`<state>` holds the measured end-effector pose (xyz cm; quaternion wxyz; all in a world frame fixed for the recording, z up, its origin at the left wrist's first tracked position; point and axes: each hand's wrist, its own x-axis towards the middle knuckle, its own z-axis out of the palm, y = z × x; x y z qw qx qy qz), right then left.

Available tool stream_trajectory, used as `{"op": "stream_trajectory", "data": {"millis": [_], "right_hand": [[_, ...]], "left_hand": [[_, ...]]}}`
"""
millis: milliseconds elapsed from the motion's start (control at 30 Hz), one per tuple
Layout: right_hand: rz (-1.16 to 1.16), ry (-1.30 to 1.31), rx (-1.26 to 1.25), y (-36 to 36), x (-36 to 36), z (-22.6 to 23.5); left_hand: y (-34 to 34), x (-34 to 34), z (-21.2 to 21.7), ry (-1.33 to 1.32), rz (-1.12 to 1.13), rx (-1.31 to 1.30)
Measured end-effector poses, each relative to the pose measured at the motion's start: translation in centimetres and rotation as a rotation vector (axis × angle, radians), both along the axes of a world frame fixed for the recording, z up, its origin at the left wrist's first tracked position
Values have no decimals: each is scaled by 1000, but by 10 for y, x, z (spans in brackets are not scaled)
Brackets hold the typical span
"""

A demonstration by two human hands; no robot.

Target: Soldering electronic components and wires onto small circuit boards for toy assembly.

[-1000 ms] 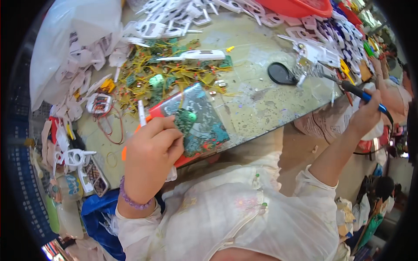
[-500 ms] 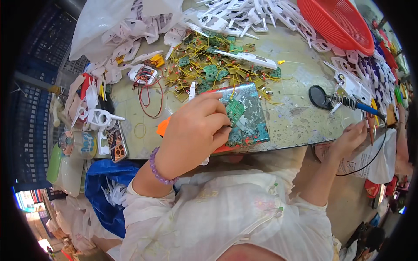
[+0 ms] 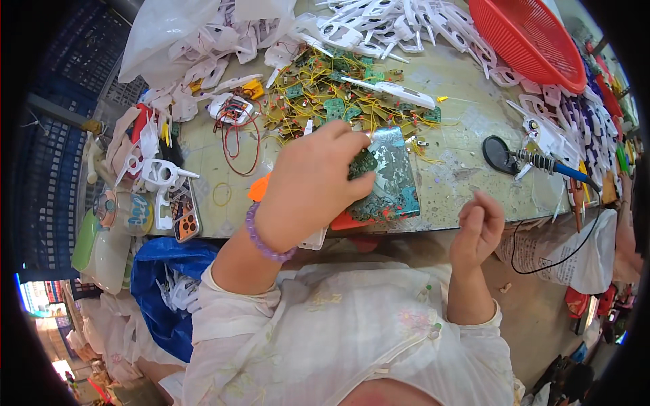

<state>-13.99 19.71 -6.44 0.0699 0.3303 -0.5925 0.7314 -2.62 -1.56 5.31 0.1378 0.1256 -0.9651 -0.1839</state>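
Observation:
Near the table's front edge, my left hand [image 3: 315, 186] grips a green circuit board [image 3: 363, 164] between thumb and fingers. My hand covers part of the board. Underneath lies a worn, silvery-blue flat block [image 3: 393, 183] with some red along its lower edge. To the right, my right hand [image 3: 478, 233] is raised by the table edge, its fingers curled in and nothing visible in them. A soldering iron with a blue handle [image 3: 575, 173] rests in a coiled stand [image 3: 535, 160], farther right than that hand. An orange piece [image 3: 258, 187] shows beside my left wrist.
Behind the block lies a heap of circuit boards with yellow wires [image 3: 332, 101]. White plastic shells [image 3: 379, 27] are piled at the back, beside a red basket [image 3: 528, 40]. On the left are a phone [image 3: 184, 213], a jar [image 3: 139, 213] and a blue bag [image 3: 159, 291].
My right hand has moved left, away from the soldering iron, and its fingers have curled. My left hand has lifted and turned slightly, tilting the circuit board.

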Motion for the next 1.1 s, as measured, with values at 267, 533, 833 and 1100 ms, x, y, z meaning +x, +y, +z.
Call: {"op": "stream_trajectory", "data": {"millis": [267, 533, 833, 1100], "right_hand": [[374, -67, 238, -40, 2, 63], [780, -313, 383, -101, 9, 125], [839, -356, 518, -132, -11, 139], [611, 525, 326, -124, 13, 113]], "left_hand": [[-34, 49, -40, 556, -226, 1202], [-24, 50, -39, 550, -208, 1009], [-29, 51, -36, 504, -179, 712], [-27, 60, -18, 476, -51, 426]]}}
